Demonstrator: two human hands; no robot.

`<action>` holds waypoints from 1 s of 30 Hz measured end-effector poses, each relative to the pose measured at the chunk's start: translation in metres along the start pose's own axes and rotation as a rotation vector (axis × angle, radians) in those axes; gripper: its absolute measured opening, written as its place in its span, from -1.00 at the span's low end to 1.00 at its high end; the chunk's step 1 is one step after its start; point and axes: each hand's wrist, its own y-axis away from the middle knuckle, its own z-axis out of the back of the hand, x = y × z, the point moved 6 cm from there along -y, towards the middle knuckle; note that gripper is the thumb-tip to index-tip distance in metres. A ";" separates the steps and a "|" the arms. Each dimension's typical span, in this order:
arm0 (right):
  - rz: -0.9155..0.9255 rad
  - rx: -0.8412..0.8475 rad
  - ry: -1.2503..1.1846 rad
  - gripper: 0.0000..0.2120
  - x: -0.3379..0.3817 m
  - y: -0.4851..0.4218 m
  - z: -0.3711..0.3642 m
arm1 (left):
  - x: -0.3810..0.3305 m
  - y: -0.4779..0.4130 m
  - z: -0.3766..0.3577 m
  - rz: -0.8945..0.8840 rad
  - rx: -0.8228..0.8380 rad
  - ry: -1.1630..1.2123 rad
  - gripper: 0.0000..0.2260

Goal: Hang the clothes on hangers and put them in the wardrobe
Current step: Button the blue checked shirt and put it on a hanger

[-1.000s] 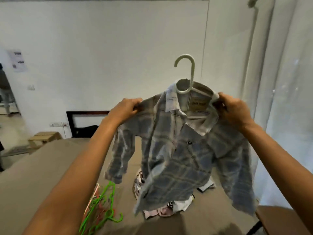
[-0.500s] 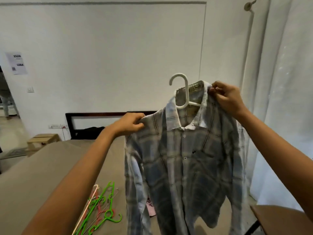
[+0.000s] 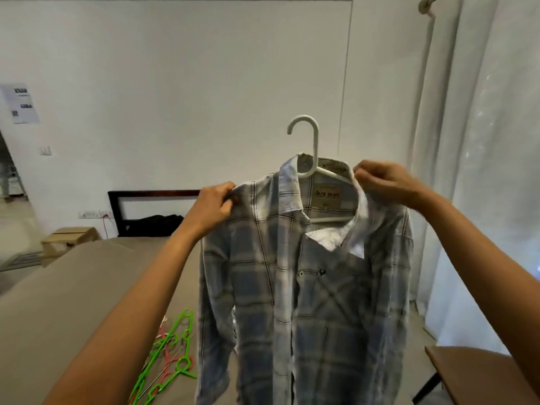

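Holding up: a plaid shirt (image 3: 306,287) on a white hanger (image 3: 314,171), raised in front of the person over the bed (image 3: 58,302), hook pointing up and curling to their left.
Left hand (image 3: 211,210): fingers closed, pinching the shirt's shoulder seam right at the left tip of the hanger.
Right hand (image 3: 385,184): fingers closed on the collar edge and the cloth over the hanger's right arm; can't tell if they've got the plastic too.
Key relation: hanger's long axis runs side to side between the two hands, tilted a bit, right end higher. The hook sits between the hands, closer to the right one and just above it.
My guess at the step: squaring the shoulders on the hanger. The collar is flopped open on the right side, so not tidy yet.
Next move, probably: right hand is nearer the hook, so it looks like the one to grab it for the wardrobe trip.
Wardrobe: not in sight.
Elsewhere: green hangers (image 3: 172,355) in a pile on the bed, below the left arm.
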 end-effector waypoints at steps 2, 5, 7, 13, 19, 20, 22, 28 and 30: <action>0.005 0.134 0.065 -0.84 -0.005 0.017 -0.024 | 0.002 -0.002 0.002 0.009 -0.003 -0.021 -0.88; 0.077 0.012 0.151 -0.87 -0.016 0.017 -0.035 | 0.006 -0.001 0.005 0.003 0.033 0.025 -0.87; 0.096 -0.068 0.162 -0.88 -0.021 0.012 -0.034 | 0.008 0.003 0.013 -0.020 0.047 0.091 -0.81; -0.004 -0.014 0.039 -0.70 -0.012 -0.014 -0.032 | 0.033 0.013 0.022 0.069 0.344 -0.166 -0.74; -0.191 0.029 0.114 -0.54 -0.016 -0.035 -0.038 | 0.008 0.016 0.006 0.169 0.541 0.013 -0.50; -0.208 0.053 0.133 -0.58 -0.013 -0.035 -0.041 | -0.008 0.013 -0.003 0.128 0.506 0.104 -0.54; -0.259 0.097 0.159 -0.60 -0.012 -0.032 -0.041 | -0.030 0.008 -0.025 0.038 0.507 0.096 -0.75; -0.438 0.236 0.072 -0.68 -0.038 -0.007 -0.023 | -0.041 -0.008 -0.056 0.037 0.255 0.134 -0.88; -0.326 0.128 -0.084 -0.79 -0.040 0.000 -0.006 | -0.049 -0.016 -0.057 0.010 0.164 0.154 -0.90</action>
